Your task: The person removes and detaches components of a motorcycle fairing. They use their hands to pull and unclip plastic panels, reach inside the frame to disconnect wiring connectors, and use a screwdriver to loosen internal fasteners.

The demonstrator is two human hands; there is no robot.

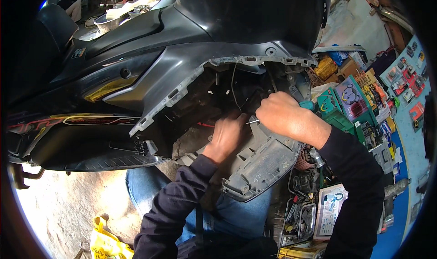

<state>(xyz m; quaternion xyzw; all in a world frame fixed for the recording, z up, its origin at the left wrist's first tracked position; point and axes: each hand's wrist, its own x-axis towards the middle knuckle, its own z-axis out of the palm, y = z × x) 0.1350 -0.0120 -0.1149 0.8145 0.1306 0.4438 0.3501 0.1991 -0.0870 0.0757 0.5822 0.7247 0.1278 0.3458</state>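
A black motor scooter (182,77) fills the upper left, its front body open along a notched plastic edge (170,95). Inside the dark opening a thin cable (233,83) hangs down. My right hand (284,115) is closed round a screwdriver, whose teal handle (307,105) shows behind the fist and whose metal shaft (253,121) points left. Close to that shaft, my left hand (227,134) has its fingers curled at the opening; what they grip is hidden. Below both hands a dusty grey plastic panel (261,170) hangs tilted, inner side up, above my knees.
To the right stand a crate of metal parts (298,218), a green toolbox (334,106) and a rack of screwdrivers (368,83). A yellow bag (107,238) lies at the lower left. Far back left, a person (70,4) sits beside a metal basin (109,23).
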